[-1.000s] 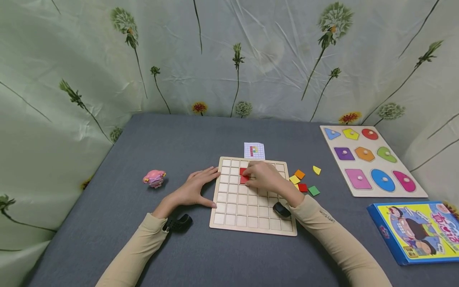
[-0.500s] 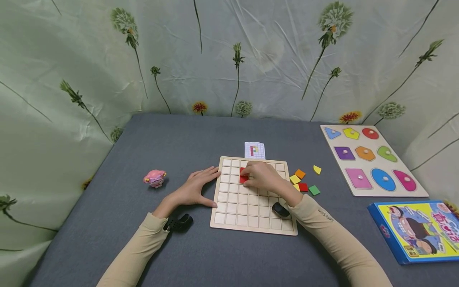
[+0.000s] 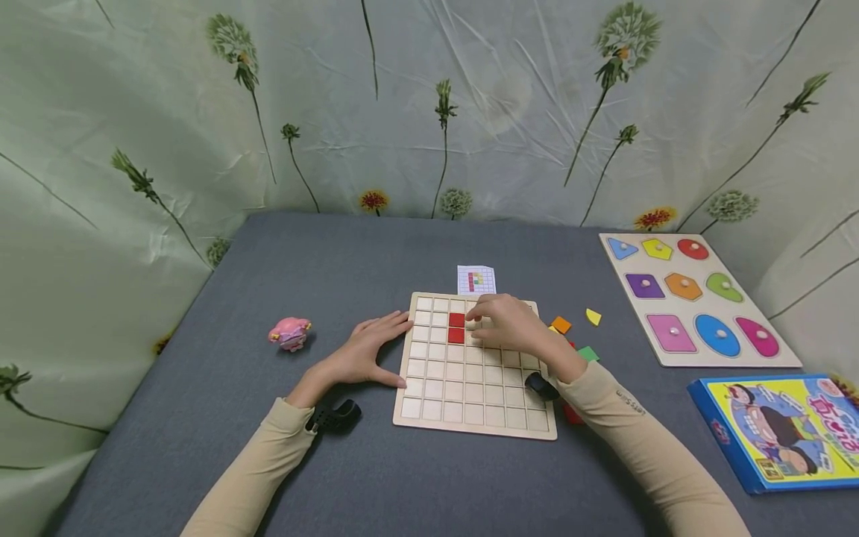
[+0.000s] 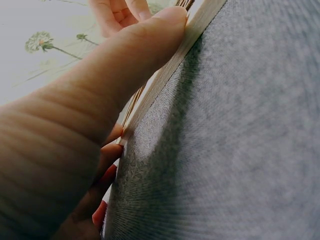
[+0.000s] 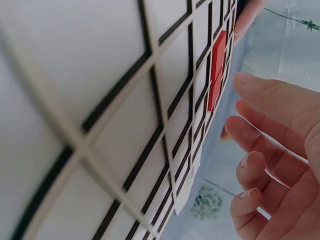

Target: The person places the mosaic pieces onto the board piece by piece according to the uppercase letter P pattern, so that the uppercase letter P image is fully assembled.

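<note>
A wooden grid board (image 3: 429, 410) lies on the grey cloth in the head view. Two red square tiles (image 3: 456, 328) sit in neighbouring cells, one behind the other, near its far side. My right hand (image 3: 506, 324) hovers just right of them, fingers loosely bent; the right wrist view shows a gap between thumb and fingertips with nothing in it. With fingers spread, my left hand (image 3: 365, 354) touches the board's left edge, thumb near the front and fingertips farther back. In the left wrist view that thumb presses against the wooden edge (image 4: 165, 75).
Behind the board lies a card (image 3: 476, 280) with a coloured grid pattern. Orange (image 3: 561, 324), green (image 3: 587, 353) and yellow pieces (image 3: 593, 318) lie right of it, partly hidden by my arm. Farther right are a knobbed shape puzzle (image 3: 671, 309) and a blue box (image 3: 772, 432); a pink toy (image 3: 291, 333) stands left.
My right hand has let go of the nearer red tile and moved right, leaving both red tiles uncovered. The left hand has stayed at the board's edge.
</note>
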Available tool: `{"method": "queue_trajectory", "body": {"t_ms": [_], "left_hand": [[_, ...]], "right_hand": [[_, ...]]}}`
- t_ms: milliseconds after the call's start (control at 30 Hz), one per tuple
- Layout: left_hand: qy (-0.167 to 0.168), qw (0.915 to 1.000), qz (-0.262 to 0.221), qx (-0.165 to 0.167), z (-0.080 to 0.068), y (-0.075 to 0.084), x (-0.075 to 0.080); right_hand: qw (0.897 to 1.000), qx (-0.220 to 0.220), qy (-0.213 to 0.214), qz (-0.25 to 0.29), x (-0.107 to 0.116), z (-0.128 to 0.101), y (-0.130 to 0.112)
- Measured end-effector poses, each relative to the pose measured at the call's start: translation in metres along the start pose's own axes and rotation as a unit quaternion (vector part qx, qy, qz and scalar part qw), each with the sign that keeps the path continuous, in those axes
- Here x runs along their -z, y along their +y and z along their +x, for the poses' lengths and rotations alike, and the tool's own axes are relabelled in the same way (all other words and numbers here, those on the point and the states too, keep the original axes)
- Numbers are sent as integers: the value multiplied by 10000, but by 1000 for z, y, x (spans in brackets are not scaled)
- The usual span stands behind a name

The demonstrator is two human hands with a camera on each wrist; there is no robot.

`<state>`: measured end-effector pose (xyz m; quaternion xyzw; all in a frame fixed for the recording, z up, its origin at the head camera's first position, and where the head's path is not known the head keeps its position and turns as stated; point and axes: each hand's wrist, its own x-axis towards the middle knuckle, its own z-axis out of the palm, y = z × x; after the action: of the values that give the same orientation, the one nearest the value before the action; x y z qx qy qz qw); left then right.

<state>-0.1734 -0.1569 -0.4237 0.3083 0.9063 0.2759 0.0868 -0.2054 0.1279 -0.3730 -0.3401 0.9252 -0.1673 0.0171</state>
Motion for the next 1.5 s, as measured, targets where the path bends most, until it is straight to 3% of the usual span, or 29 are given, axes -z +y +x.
{"method": "queue_trajectory", "body": {"t_ms": [267,467,933,1233,1500], "left_hand": [[-35,10000,27,27,0,0,0],[-33,10000,57,33,0,0,0],[0,10000,-1,24,0,1,0],[-45,10000,8,69,0,1,1],[-1,10000,7,23,0,1,1]], "right_hand": [[9996,-271,98,-15,5,-16,8],[9991,-225,351,74,10,-30,15],[9972,-591,403,210,17,-57,32],[9964,-571,609,144,19,-72,43],[9944,-920,516,72,24,-85,51]]}}
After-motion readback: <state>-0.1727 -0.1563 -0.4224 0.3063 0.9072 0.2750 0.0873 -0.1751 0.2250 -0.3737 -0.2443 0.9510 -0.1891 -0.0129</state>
